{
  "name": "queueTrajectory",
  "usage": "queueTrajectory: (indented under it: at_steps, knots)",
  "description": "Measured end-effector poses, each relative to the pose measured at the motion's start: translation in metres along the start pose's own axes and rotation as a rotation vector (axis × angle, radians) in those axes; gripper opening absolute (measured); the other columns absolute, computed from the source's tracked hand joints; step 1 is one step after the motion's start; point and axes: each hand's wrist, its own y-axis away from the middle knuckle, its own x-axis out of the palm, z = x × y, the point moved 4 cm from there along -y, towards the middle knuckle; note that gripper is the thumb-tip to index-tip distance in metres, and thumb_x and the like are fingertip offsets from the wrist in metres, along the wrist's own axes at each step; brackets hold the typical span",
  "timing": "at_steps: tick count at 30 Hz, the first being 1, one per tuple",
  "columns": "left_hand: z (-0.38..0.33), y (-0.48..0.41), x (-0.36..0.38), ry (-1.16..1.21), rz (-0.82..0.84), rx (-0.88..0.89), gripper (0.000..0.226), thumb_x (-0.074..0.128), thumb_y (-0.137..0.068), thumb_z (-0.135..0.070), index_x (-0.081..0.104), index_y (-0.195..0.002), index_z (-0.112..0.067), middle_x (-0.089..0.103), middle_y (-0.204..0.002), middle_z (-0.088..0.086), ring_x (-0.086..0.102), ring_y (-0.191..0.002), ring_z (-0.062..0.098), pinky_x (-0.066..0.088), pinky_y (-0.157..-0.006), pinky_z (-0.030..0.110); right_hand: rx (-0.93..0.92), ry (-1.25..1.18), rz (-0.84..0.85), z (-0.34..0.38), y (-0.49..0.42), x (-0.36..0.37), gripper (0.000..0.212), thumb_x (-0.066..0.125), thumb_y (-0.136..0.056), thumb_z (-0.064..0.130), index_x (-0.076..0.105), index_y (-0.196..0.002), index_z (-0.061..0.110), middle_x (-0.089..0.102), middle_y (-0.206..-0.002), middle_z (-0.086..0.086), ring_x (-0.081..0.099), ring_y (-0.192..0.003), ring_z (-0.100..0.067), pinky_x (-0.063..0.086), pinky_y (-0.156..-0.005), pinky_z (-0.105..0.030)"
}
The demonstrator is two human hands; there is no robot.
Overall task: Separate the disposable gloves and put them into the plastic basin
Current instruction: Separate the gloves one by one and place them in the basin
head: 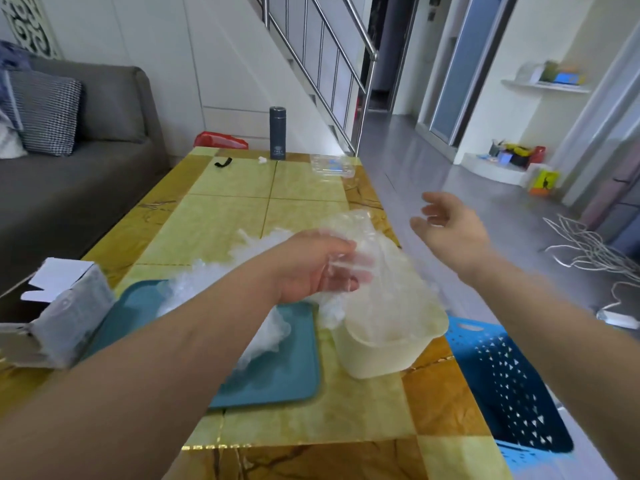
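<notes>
My left hand (317, 265) holds a clear disposable glove (388, 271) above the pale yellow plastic basin (391, 355), which stands near the table's right edge. The glove hangs over the basin's opening. A heap of crumpled clear gloves (266, 327) lies on the teal tray (277, 379) to the left of the basin, partly hidden by my left forearm. My right hand (450, 226) hovers to the right of the table edge, fingers spread and relaxed, holding nothing.
A torn white cardboard box (65, 313) sits at the left on the yellow-tiled table (311, 420). A dark flask (277, 133) and a clear plastic lid (332, 166) stand at the far end. A blue perforated basket (509, 386) is on the floor at the right, a grey sofa (86, 168) at the left.
</notes>
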Motion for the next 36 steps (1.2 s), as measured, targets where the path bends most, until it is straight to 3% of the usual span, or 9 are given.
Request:
queueTrajectory:
  at_steps: [3,6,11,13,17,22,27,32,36]
  knots:
    - [0.010,-0.020,0.012,0.105,0.114,-0.056,0.014,0.052,-0.106,-0.011,0.058,-0.113,0.000,0.067,-0.134,0.023,0.073,-0.110,0.039,0.061,-0.065,0.027,-0.019,0.028,0.071,0.003,0.014,-0.008,0.024,0.063,-0.099,0.021,0.067,-0.123,0.023,0.067,-0.118,0.002,0.063,-0.086,-0.007,0.049,-0.077,-0.021]
    - [0.010,-0.030,0.017,0.207,0.179,-0.045,0.033,0.049,-0.106,-0.017,0.061,-0.128,0.004,0.068,-0.133,0.019,0.073,-0.109,0.030,0.056,-0.057,0.022,-0.221,0.076,0.086,0.013,0.026,-0.004,0.026,0.058,-0.100,0.010,0.069,-0.115,0.027,0.065,-0.121,0.007,0.062,-0.109,-0.008,0.049,-0.096,-0.024]
    - [0.005,-0.037,0.011,0.253,0.047,-0.018,0.016,0.054,-0.105,-0.012,0.063,-0.091,-0.014,0.075,-0.079,0.001,0.074,-0.071,0.014,0.049,-0.045,0.017,-0.471,0.174,0.089,0.034,0.036,0.001,0.036,0.057,-0.096,0.001,0.069,-0.124,0.019,0.062,-0.132,0.009,0.052,-0.123,0.000,0.030,-0.103,-0.003]
    - [0.008,-0.040,0.008,-0.031,-0.140,-0.034,0.004,0.060,-0.102,-0.003,0.060,-0.099,-0.007,0.067,-0.063,0.004,0.073,-0.063,0.020,0.051,-0.044,0.022,-0.443,0.254,0.174,0.032,0.036,0.011,0.039,0.058,-0.098,0.007,0.065,-0.134,0.018,0.057,-0.145,0.005,0.048,-0.135,-0.008,0.029,-0.112,-0.012]
    - [0.012,-0.041,0.001,-0.300,-0.294,-0.105,0.042,0.076,-0.091,-0.005,0.052,-0.125,0.002,0.072,-0.099,0.026,0.078,-0.068,0.033,0.065,-0.060,0.037,-0.241,0.497,0.556,0.008,0.046,0.048,0.054,0.051,-0.105,0.035,0.039,-0.157,0.028,0.039,-0.162,0.007,0.036,-0.149,-0.014,0.028,-0.118,-0.025]
    - [-0.001,-0.026,-0.012,-0.581,-0.458,0.059,0.019,0.069,-0.092,-0.014,0.067,-0.102,0.001,0.070,-0.095,0.019,0.077,-0.068,0.032,0.066,-0.069,0.047,-0.043,0.726,0.736,-0.023,0.043,0.085,0.064,0.038,-0.105,0.057,0.014,-0.162,0.045,0.011,-0.172,0.007,0.024,-0.156,-0.023,0.025,-0.124,-0.040]
    - [0.003,0.006,-0.032,-0.758,-0.509,0.128,0.021,0.068,-0.091,-0.022,0.069,-0.097,-0.003,0.072,-0.103,0.020,0.074,-0.088,0.037,0.066,-0.066,0.046,0.067,0.793,0.813,-0.034,0.039,0.114,0.057,0.037,-0.107,0.052,0.023,-0.161,0.042,0.017,-0.171,0.000,0.027,-0.154,-0.029,0.023,-0.123,-0.041]
    - [0.020,0.046,-0.083,-1.107,-0.603,0.208,0.012,0.069,-0.092,-0.036,0.069,-0.097,-0.025,0.068,-0.105,-0.008,0.065,-0.091,0.014,0.059,-0.082,0.040,-0.054,0.632,0.438,0.000,0.031,0.099,0.048,0.051,-0.096,0.023,0.059,-0.143,0.027,0.055,-0.149,0.003,0.056,-0.130,-0.022,0.046,-0.095,-0.031]
    - [0.057,0.064,-0.127,-1.504,-0.620,0.009,0.053,0.068,-0.090,-0.050,0.055,-0.137,-0.030,0.050,-0.139,-0.005,0.049,-0.127,0.022,0.050,-0.096,0.042,-0.309,0.501,0.143,0.056,0.059,0.100,0.045,0.047,-0.089,0.011,0.070,-0.126,0.022,0.066,-0.131,0.000,0.061,-0.120,-0.025,0.053,-0.091,-0.039]
